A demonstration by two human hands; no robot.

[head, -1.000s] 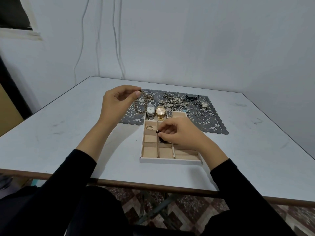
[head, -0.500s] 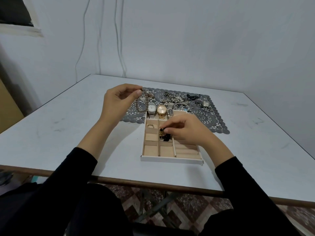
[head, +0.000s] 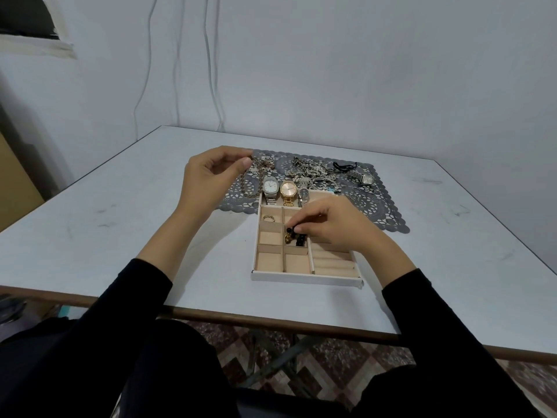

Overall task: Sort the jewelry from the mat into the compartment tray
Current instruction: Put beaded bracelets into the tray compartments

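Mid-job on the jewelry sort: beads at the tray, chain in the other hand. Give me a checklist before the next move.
1. Black beaded bracelet over a middle cell of the cream compartment tray: ok; the right hand pinches it.
2. Left hand grip on the thin gold chain: ok, pinched.
3. Chain's lower end free of the grey lace mat: cannot tell.
4. Bare cell for the chain: ok, front-left cell.
5. Gold ring in its own cell: ok.
6. Mat emptied: not ok; silver jewellery tangle and square-faced watch lie there.
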